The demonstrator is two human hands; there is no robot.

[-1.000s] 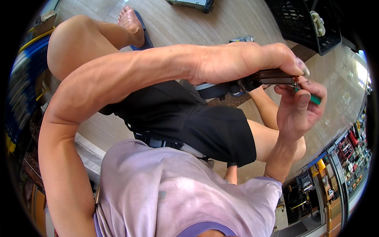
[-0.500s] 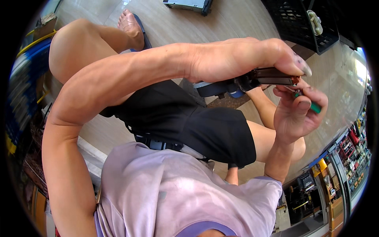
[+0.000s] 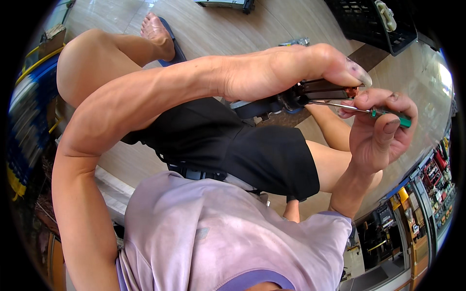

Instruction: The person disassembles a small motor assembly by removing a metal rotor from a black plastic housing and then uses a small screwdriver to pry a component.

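My left hand (image 3: pixel 296 65) is closed around a dark device (image 3: pixel 323 88) with brown, ridged-looking sides and a reddish, copper-coloured end near my thumb. A black round part of it (image 3: pixel 250 110) sticks out below my wrist. The fingers behind it are mostly hidden. In my right hand (image 3: pixel 376 145) is a small screwdriver (image 3: pixel 395 120) with a green handle. Its thin metal shaft points left along the underside of the device. Whether the tip touches the device I cannot tell.
A black plastic crate (image 3: pixel 361 26) stands on the tiled floor at the far right. A grey metal box (image 3: pixel 225 4) is at the top edge, and a small metallic object (image 3: pixel 296 41) lies beyond my left hand. Crowded shelves (image 3: pixel 429 182) line the right; a blue stack (image 3: pixel 34 92) stands left.
My right hand has shifted slightly right, and the screwdriver's shaft now shows along the device. The left hand and device have moved a little to the left.
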